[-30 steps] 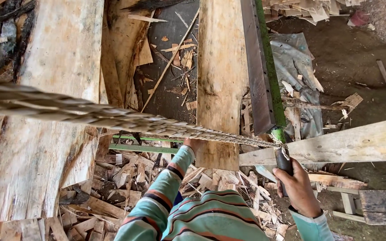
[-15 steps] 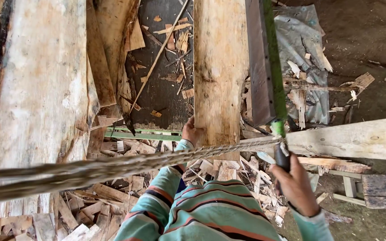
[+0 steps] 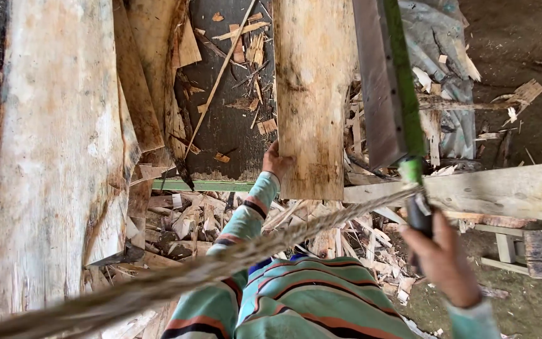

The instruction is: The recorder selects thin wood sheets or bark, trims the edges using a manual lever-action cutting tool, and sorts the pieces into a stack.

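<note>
Plank [image 3: 313, 94] end in left hand [image 3: 277, 162] grip, right hand [image 3: 445, 260] clenched on half-hidden dark handle [image 3: 419, 218]

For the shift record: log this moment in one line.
left hand: on plank end | right hand: grips dark handle | rope: blurred across view | scraps: below

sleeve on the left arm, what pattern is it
Striped: pale green sleeve with orange and dark bands, in the head view.
</note>
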